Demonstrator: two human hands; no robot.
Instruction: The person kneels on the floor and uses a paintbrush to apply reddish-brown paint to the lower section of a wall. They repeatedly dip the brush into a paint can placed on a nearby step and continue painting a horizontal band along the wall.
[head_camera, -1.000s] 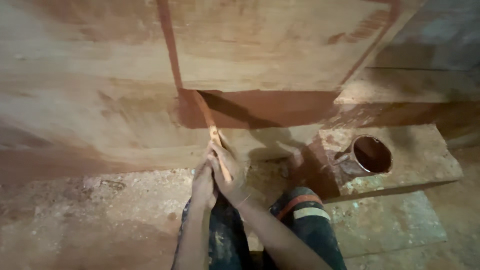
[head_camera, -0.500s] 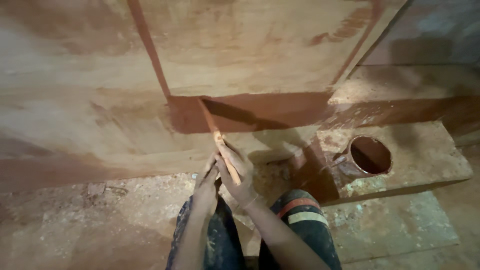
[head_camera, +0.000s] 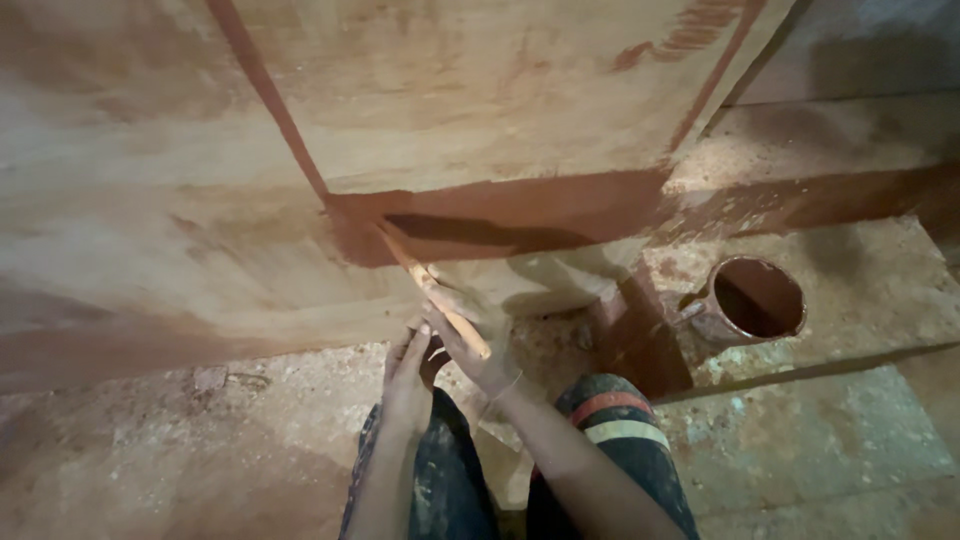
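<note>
Red-brown paint bands the big pale wall (head_camera: 180, 230) ahead of you, and a paint-filled mug (head_camera: 752, 300) sits on the ledge (head_camera: 880, 290) well to your right. Your right hand (head_camera: 478, 350) pinches the brush (head_camera: 432, 290), whose long axis runs up-left to the wet corner; your left hand (head_camera: 408, 378) rests curled just beside it.

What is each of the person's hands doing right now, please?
Left hand: holds nothing, fingers loosely curled, resting beside the right hand.
Right hand: closed on a paintbrush whose tip meets the red-brown band on the wall.
</note>
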